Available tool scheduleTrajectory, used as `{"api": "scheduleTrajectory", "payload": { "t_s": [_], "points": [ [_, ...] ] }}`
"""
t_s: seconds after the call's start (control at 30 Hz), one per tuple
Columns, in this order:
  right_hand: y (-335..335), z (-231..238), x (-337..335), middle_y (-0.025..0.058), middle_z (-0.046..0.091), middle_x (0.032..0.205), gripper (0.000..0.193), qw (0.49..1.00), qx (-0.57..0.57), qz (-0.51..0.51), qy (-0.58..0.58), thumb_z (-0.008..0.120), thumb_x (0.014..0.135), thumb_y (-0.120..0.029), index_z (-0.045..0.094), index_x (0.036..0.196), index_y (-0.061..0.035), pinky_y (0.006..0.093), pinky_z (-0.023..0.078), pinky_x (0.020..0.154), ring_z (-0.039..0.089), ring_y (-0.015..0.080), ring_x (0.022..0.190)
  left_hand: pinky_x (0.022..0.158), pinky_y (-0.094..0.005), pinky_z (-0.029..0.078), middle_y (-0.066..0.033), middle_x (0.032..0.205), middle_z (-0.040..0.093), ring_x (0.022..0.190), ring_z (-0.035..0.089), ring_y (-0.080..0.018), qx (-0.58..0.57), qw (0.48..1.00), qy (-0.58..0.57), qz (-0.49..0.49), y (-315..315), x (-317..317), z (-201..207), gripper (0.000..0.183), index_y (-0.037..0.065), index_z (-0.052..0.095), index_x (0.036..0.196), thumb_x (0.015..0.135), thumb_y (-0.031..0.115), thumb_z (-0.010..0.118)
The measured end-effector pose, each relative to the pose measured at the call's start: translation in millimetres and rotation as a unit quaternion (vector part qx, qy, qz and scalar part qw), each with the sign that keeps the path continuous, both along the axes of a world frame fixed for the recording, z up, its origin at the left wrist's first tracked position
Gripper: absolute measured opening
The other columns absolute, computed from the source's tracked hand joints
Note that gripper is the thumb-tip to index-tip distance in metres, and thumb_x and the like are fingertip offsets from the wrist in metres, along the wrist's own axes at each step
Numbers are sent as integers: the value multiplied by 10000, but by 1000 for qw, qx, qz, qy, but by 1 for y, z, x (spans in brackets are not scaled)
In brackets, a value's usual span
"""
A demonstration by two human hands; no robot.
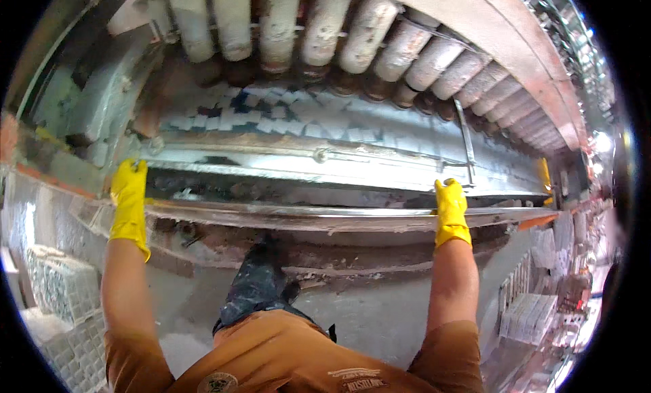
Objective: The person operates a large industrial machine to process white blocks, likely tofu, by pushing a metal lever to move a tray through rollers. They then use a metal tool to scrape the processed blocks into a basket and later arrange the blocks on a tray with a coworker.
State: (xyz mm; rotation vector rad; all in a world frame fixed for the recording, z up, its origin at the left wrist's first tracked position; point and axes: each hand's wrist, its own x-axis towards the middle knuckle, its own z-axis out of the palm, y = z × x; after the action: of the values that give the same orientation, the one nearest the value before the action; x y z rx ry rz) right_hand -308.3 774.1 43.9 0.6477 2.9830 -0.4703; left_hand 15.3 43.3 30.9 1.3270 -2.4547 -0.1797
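Note:
Both my hands wear yellow rubber gloves. My left hand grips the left part of a long metal edge that runs across the view in front of me. My right hand is closed over the same edge further right. Beyond the edge lies a long shiny trough with white blocks packed behind it. My leg in dark trousers is raised toward the structure below the edge.
A row of thick frosted pipes hangs overhead. Stacks of white crates stand at the lower left. More white trays are stacked at the lower right. A wet grey floor lies below.

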Motion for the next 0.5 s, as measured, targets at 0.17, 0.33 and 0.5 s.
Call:
{"api": "scheduleTrajectory", "payload": {
  "t_s": [0.17,0.33,0.5],
  "points": [
    [-4,6,15,190,686,1327,571,998,57,24,17,709,910,-473,670,1330,-89,430,518,1039,656,349,1234,862,-482,555,-146,1087,769,1027,722,-376,12,1000,4,13,3,9,-18,475,104,717,1193,923,493,691],
    [-19,24,50,231,686,1294,536,998,-50,12,44,726,927,-400,659,1325,-47,450,550,983,665,377,1201,839,-476,559,-151,1039,766,988,725,-374,-10,1000,18,20,10,27,-17,437,96,721,1160,913,457,723],
    [-3,-3,47,226,694,1288,552,997,35,33,60,729,916,-430,677,1305,-42,447,491,1053,640,395,1238,841,-482,558,-150,1057,762,997,720,-374,-6,1000,11,24,20,34,-25,409,103,734,1139,908,440,728]
  ]
}}
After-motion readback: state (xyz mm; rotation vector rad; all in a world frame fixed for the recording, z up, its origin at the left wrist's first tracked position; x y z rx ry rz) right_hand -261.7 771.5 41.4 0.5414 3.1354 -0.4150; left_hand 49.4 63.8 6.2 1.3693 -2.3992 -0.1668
